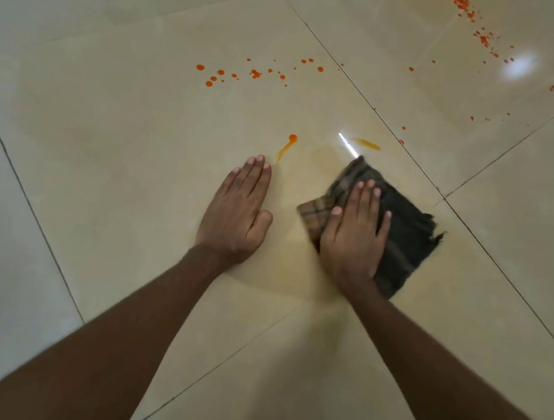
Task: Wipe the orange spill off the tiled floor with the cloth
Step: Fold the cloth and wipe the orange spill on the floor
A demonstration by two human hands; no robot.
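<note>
The folded cloth [400, 229], soft, limp and likely damp, lies on the tiled floor [103, 157] under the flat, open right hand [355, 231], best pressed from above, while the open left hand [237, 212] braces beside the orange spill [285, 149].

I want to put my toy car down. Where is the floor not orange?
The near tiles between the two arms look free of drops, and so does the pale tile far left. Avoid the drops beyond the left hand, the splatter top right, and the smear beside the cloth under the right hand.
</note>
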